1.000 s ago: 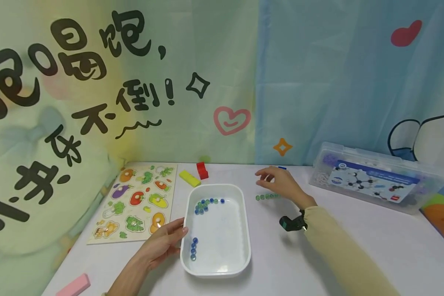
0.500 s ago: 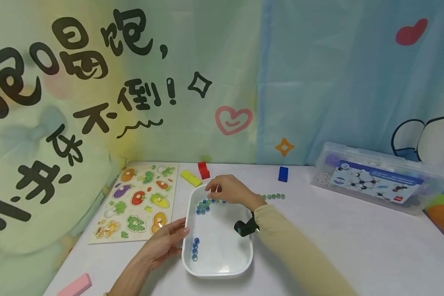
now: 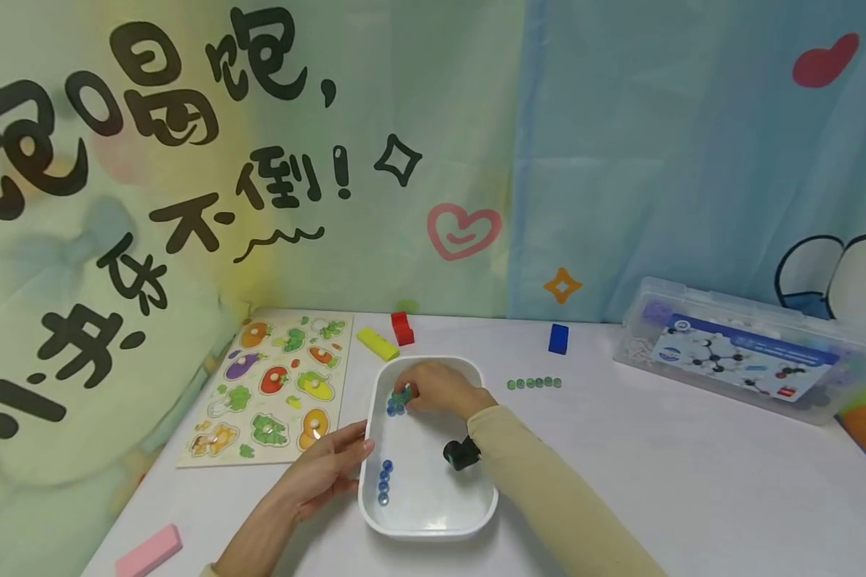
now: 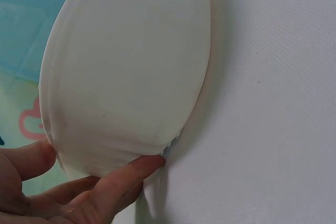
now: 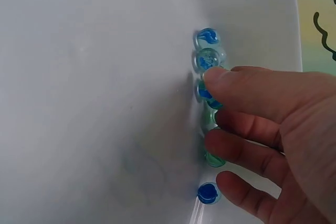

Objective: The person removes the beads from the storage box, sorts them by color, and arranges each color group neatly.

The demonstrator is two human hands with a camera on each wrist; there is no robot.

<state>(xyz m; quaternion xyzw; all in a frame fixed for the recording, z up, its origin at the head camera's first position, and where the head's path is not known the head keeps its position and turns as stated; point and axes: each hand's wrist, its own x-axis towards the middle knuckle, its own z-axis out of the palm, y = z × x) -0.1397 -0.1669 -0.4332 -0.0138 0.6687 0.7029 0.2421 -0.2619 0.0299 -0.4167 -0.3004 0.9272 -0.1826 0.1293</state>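
My left hand [image 3: 325, 466] holds the left side of a white tray [image 3: 440, 497]. Its thumb is at the rim and its fingers lie against the outside of the wall [image 4: 131, 66], as the left wrist view shows. Inside the tray's far left part, my right hand [image 3: 443, 386] reaches down to a group of blue and green glass marbles [image 3: 395, 405]. In the right wrist view the thumb touches the marbles [image 5: 207, 60]; the other fingers curve loosely beside them, apart from the thumb. No marble is plainly pinched. Several blue marbles [image 3: 385, 481] line the tray's near left side.
Right of the tray, several green marbles [image 3: 534, 384] form a row on the table. A vegetable puzzle board [image 3: 332, 344] lies left. Yellow [image 3: 378, 343], red [image 3: 402, 328], blue [image 3: 559, 339] and pink [image 3: 148, 550] blocks lie around. A clear plastic box [image 3: 743, 344] stands back right.
My right hand has moved left from the row of green marbles, over the tray's far rim, and down to the marbles inside. My left hand has stayed on the tray.
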